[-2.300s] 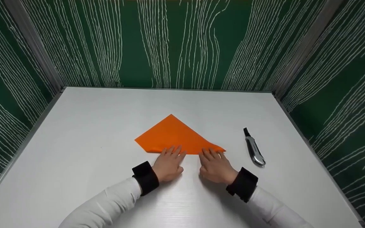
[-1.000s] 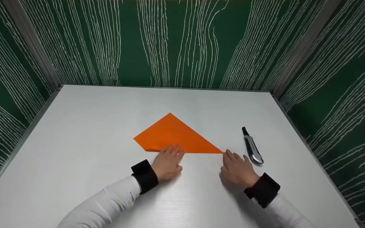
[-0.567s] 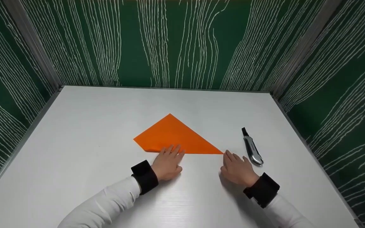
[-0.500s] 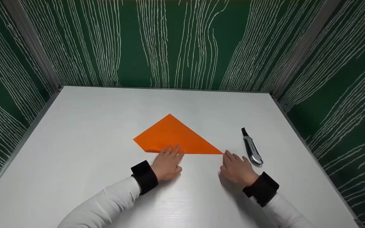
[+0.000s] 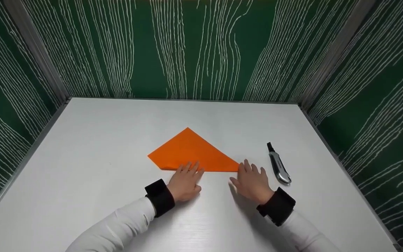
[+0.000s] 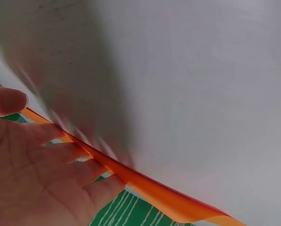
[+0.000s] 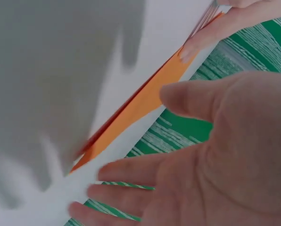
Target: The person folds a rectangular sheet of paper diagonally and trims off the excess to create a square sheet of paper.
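Left hand [image 5: 184, 185], fingers straight, rested on folded orange paper [image 5: 189, 148], right hand [image 5: 253, 180], fingers apart, at its corner, silver-and-black utility knife [image 5: 280, 166] lay right of both.

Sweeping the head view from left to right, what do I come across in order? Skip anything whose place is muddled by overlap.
White left sleeve, black left wristband, left hand, right hand, utility knife. Left out: orange paper and right wristband.
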`<control>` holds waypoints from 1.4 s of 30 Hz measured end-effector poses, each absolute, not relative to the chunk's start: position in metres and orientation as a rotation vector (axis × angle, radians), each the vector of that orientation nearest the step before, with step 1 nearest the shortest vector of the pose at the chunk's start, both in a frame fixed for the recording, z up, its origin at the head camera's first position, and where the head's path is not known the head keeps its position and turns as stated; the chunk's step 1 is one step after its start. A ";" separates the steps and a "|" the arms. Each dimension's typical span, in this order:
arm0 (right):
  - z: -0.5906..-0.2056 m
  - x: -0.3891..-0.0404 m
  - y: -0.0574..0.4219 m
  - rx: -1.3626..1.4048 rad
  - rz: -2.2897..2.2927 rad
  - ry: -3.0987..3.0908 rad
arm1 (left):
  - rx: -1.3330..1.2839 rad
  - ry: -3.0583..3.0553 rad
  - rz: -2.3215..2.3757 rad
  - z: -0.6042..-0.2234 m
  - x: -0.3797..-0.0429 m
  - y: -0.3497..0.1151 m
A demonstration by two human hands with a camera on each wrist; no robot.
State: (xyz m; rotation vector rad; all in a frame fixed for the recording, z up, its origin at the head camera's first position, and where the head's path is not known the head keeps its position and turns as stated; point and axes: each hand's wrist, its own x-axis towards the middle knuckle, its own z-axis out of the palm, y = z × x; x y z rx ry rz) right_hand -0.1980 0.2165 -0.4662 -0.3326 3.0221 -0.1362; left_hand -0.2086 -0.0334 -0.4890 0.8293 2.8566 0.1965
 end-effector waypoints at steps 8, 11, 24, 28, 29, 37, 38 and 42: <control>-0.476 -0.203 0.184 -0.555 -0.270 2.878 | 0.828 2.875 0.151 -0.491 -0.210 -0.034; -0.479 -0.205 0.178 -0.616 -0.302 2.787 | 0.827 2.877 0.151 -0.492 -0.210 -0.033; -0.486 -0.213 0.180 -0.686 -0.355 2.697 | 0.842 2.862 0.147 -0.493 -0.209 -0.035; -0.485 -0.213 0.180 -0.702 -0.363 2.705 | 0.843 2.852 0.182 -0.491 -0.208 -0.036; -0.485 -0.213 0.181 -0.707 -0.363 2.709 | 0.846 2.846 0.196 -0.491 -0.208 -0.036; -0.485 -0.215 0.181 -0.701 -0.382 2.717 | 0.883 2.778 0.242 -0.493 -0.212 -0.046; -0.485 -0.215 0.181 -0.703 -0.382 2.718 | 0.885 2.771 0.244 -0.494 -0.212 -0.047; -0.483 -0.215 0.181 -0.703 -0.378 2.715 | 0.881 2.747 0.282 -0.491 -0.211 -0.052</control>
